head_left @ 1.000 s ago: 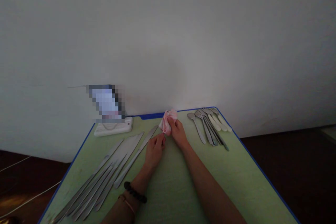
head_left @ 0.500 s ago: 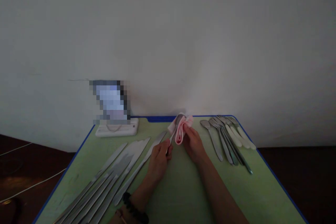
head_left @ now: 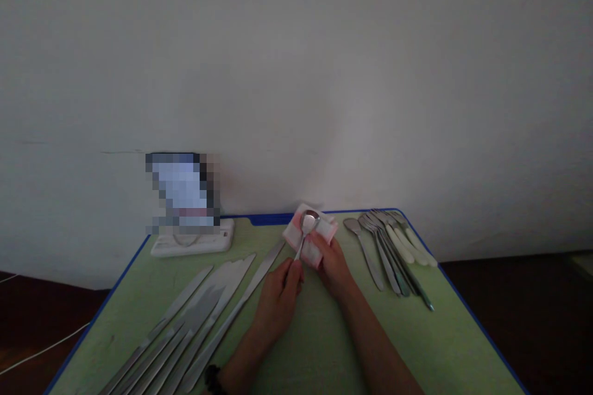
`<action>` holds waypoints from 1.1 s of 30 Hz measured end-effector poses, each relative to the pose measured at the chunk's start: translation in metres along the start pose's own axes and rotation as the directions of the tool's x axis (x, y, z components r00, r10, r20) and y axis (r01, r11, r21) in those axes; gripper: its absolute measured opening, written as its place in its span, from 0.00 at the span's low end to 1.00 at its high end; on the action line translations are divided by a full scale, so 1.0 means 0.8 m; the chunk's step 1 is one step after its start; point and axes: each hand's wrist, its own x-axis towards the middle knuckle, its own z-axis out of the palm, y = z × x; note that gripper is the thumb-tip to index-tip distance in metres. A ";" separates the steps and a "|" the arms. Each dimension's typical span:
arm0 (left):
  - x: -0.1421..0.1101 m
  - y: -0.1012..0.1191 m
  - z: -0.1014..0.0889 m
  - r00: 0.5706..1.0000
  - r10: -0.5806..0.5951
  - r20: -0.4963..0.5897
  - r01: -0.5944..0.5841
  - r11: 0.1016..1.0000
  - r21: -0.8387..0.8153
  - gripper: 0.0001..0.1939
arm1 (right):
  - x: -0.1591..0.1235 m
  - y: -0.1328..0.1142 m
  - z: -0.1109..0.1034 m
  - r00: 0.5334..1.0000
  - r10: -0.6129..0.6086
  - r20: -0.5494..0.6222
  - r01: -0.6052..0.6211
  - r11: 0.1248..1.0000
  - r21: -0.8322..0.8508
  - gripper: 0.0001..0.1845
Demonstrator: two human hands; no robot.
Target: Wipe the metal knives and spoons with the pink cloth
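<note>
My left hand (head_left: 279, 297) pinches the handle of a small metal spoon (head_left: 306, 226), fingers closed around it. The spoon's bowl points away from me and rests on a pink and white cloth (head_left: 313, 238). My right hand (head_left: 334, 262) grips that cloth from below, holding it spread under the spoon bowl. Both hands are over the far middle of a green table (head_left: 430, 352) with a blue edge.
Several long table knives (head_left: 199, 316) lie in a row on the left. Several spoons and forks (head_left: 391, 245) lie at the far right corner. A white stand (head_left: 192, 241) with a blurred-out screen sits at the far left by the wall. A white cable (head_left: 44, 350) runs across the dark floor.
The cloth, bunched around the spoon before, now lies opened out under it, and the spoon's bowl shows on top. Both hands stayed near the table's far middle.
</note>
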 end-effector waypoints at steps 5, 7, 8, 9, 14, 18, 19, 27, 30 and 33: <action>0.000 -0.001 0.000 0.998 -0.060 -0.015 0.059 0.997 -0.055 0.20 | 0.005 -0.013 0.002 0.997 0.053 -0.048 -0.040 0.969 0.242 0.12; -0.001 0.002 0.000 0.997 -0.075 0.003 0.075 0.996 -0.055 0.21 | 0.005 -0.019 0.002 0.998 0.051 -0.021 -0.043 0.955 0.293 0.12; -0.001 0.004 0.000 0.997 -0.079 0.013 0.080 0.995 -0.066 0.22 | 0.004 -0.021 0.002 0.999 0.051 -0.005 -0.047 0.952 0.302 0.13; -0.001 0.005 -0.001 0.996 -0.082 0.026 0.083 0.993 -0.084 0.23 | 0.003 -0.024 0.002 0.999 0.053 0.013 -0.054 0.952 0.301 0.15; 0.003 0.008 -0.009 0.991 -0.095 0.091 0.109 0.981 -0.163 0.26 | -0.005 -0.035 -0.001 0.994 0.059 0.090 -0.081 0.960 0.269 0.28; 0.001 0.005 -0.011 0.991 -0.095 0.089 0.109 0.980 -0.167 0.26 | -0.003 -0.036 -0.003 0.995 -0.001 0.097 -0.032 0.941 0.337 0.18; 0.000 0.006 -0.011 0.993 -0.087 0.080 0.099 0.984 -0.150 0.26 | -0.001 -0.035 -0.003 0.994 0.001 0.105 -0.037 0.937 0.347 0.16; -0.005 0.012 -0.005 0.993 -0.083 0.089 0.085 0.996 -0.022 0.26 | 0.002 -0.026 0.001 0.988 0.030 0.151 -0.072 0.956 0.283 0.17; -0.005 0.009 -0.005 0.991 -0.072 0.117 0.066 0.996 0.052 0.25 | 0.002 -0.027 0.002 0.986 0.039 0.165 -0.083 0.960 0.268 0.18; -0.006 0.009 -0.003 0.987 -0.069 0.143 0.048 0.988 0.144 0.24 | 0.003 -0.024 0.003 0.990 0.046 0.130 -0.073 0.975 0.209 0.20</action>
